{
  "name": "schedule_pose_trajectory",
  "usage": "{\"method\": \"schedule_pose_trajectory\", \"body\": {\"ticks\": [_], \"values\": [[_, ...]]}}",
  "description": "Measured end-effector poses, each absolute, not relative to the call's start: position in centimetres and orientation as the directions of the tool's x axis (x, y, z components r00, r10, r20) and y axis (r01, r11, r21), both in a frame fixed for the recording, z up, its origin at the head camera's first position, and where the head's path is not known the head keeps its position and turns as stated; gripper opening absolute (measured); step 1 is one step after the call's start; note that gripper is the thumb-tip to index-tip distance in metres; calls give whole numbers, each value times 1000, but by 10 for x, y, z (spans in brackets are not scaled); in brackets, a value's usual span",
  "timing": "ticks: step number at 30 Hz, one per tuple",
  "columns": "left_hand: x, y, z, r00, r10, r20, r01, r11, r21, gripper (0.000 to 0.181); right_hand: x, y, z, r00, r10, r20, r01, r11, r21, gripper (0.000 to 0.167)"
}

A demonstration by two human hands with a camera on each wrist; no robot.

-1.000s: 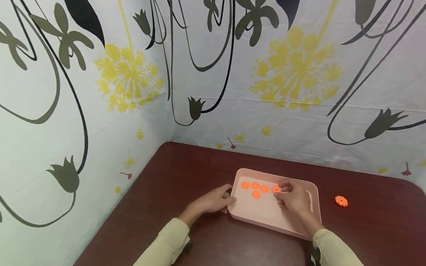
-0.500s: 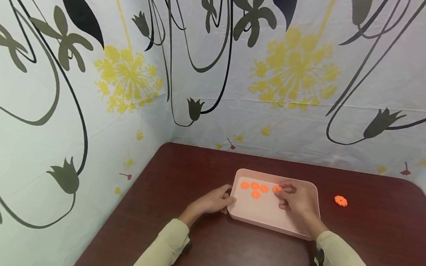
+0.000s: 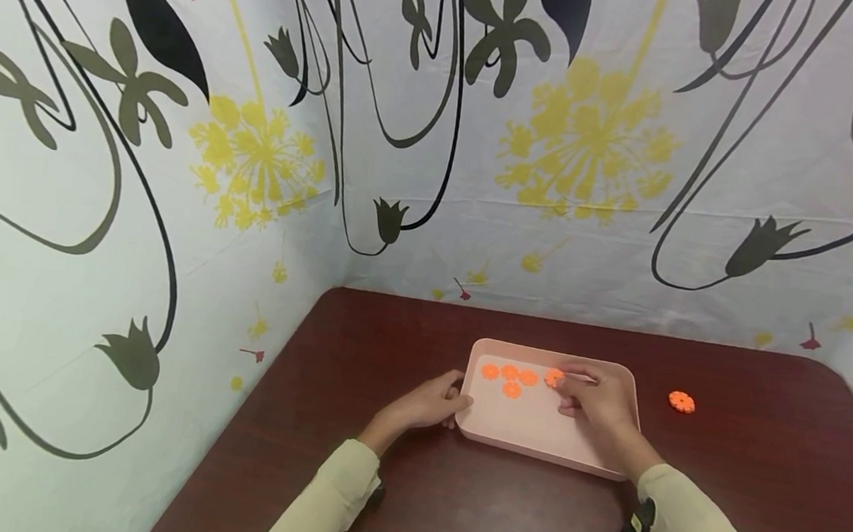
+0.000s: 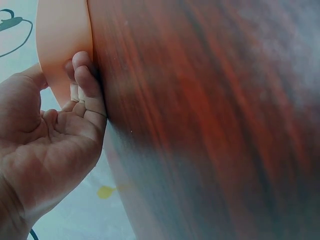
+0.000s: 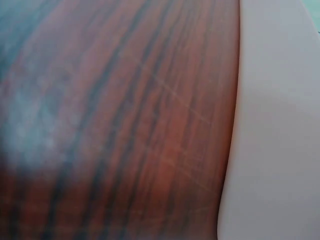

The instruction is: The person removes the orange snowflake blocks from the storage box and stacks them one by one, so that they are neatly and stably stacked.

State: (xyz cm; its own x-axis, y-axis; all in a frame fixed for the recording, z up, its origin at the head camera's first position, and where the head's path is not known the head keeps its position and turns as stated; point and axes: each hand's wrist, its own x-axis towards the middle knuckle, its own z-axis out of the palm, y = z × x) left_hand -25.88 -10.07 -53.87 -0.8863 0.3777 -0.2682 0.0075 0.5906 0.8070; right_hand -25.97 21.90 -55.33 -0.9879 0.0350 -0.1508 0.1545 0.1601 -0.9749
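Note:
A pale pink tray (image 3: 519, 428) lies on the dark red-brown table. My left hand (image 3: 425, 399) grips its left end, thumb over the rim; in the left wrist view, the curled fingers (image 4: 89, 82) lie against the outside of the tray wall (image 4: 65, 35). Over the tray's right half, my right hand (image 3: 600, 398) pinches an orange flower-shaped disc (image 3: 554, 378) between thumb and fingers. Several similar orange discs (image 3: 510, 373) lie flat in the tray's upper left, one of them (image 3: 511, 390) below the row. The right hand is out of sight in the right wrist view.
Another orange flower-shaped disc (image 3: 682, 402) lies on the table (image 3: 742, 458), right of the tray. A white cloth wall with printed flowers (image 3: 594, 145) stands behind the table and along its left side.
My right hand has shifted slightly rightward, and its fingers have moved on the pinched disc, so more of the disc shows. The left hand and the tray keep their places.

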Motion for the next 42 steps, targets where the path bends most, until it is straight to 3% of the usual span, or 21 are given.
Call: {"method": "schedule_pose_trajectory", "body": {"ticks": [7, 15, 22, 29, 42], "values": [[-257, -100, -538, -889, 377, -261, 10, 585, 811, 55, -261, 223, -552, -988, 61, -140, 144, 69, -987, 47], [-257, -101, -539, -885, 384, -263, 12, 584, 812, 56, -248, 241, -532, -991, 75, -108, 119, 153, -981, 50], [-259, -100, -540, -889, 378, -259, 16, 591, 807, 53, -236, 262, -512, -991, 115, -70, 73, 15, -997, 57], [-260, -100, -541, -886, 383, -261, 21, 595, 803, 55, -225, 291, -512, -976, 215, -42, 24, -86, -996, 51], [-258, -101, -539, -886, 392, -247, 37, 592, 805, 55, -211, 348, -539, -943, 325, -67, 53, -50, -997, 32]]}}
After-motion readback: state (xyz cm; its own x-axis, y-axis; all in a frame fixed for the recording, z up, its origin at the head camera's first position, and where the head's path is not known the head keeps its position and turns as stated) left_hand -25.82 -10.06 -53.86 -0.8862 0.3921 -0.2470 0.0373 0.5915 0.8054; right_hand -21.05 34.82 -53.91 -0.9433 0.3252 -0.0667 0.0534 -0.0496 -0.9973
